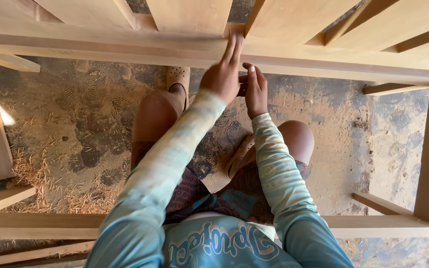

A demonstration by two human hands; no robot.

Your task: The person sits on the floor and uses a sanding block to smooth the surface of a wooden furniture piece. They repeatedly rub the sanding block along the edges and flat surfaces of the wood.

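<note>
fingers (234, 45) of left hand (222, 74) stretched flat on far wooden rail (100, 47), grasping nothing | right hand (255, 92) just beside, fingers curled loosely, contents not discernible | slats (189, 15) rise beyond rail | near rail (35, 223) crosses lap | sawdust floor (75, 124), sandal (178, 77) below

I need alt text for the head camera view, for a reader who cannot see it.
Seen from above, a person's left hand presses its fingertips on a pale wooden rail of an unfinished frame, with the right hand just beside it below the rail. The person sits inside the frame over a dusty floor strewn with wood shavings.
</note>
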